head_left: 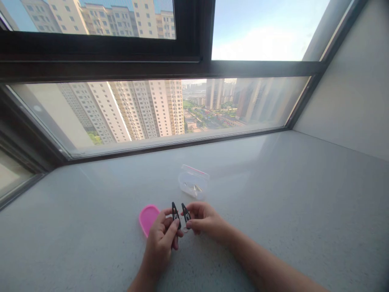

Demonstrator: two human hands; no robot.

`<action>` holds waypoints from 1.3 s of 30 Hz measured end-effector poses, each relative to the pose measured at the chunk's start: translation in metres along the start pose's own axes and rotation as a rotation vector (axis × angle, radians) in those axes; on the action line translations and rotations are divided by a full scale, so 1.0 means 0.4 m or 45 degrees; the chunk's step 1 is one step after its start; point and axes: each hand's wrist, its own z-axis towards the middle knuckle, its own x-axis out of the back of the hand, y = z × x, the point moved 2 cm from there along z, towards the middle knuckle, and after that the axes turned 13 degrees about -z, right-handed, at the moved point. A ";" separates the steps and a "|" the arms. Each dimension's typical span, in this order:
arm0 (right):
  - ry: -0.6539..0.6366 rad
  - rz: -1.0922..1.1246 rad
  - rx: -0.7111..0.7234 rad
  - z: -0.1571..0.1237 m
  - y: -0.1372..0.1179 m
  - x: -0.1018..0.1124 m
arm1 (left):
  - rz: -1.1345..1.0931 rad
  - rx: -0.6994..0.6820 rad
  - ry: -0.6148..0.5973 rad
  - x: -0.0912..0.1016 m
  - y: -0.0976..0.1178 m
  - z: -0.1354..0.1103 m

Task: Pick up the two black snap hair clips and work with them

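Two black snap hair clips are held up side by side with their narrow ends upward. My left hand (164,233) is closed on the left hair clip (175,213), thumb against its lower end. My right hand (202,219) pinches the right hair clip (185,213) between thumb and fingers. The clips are close together with a small gap. Just below the right clip shows a small pale ring-like item (185,230); whether a hand touches it I cannot tell. A pink lid-like tray (148,217) lies beside my left hand, partly hidden by it.
Beyond my hands, a clear zip bag (193,180) with small metallic pieces in it lies on the pale speckled sill (258,194). A dark window frame (152,150) borders the sill's far side, and a white wall (358,89) rises at the right.
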 end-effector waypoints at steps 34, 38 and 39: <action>0.045 -0.137 0.037 0.007 0.019 -0.015 | -0.024 0.062 0.036 -0.002 -0.004 0.006; 0.052 -0.132 0.022 0.006 0.015 -0.017 | -0.013 0.069 0.023 -0.002 -0.007 0.008; 0.048 -0.123 0.020 0.006 0.013 -0.018 | -0.008 0.070 0.018 -0.002 -0.008 0.008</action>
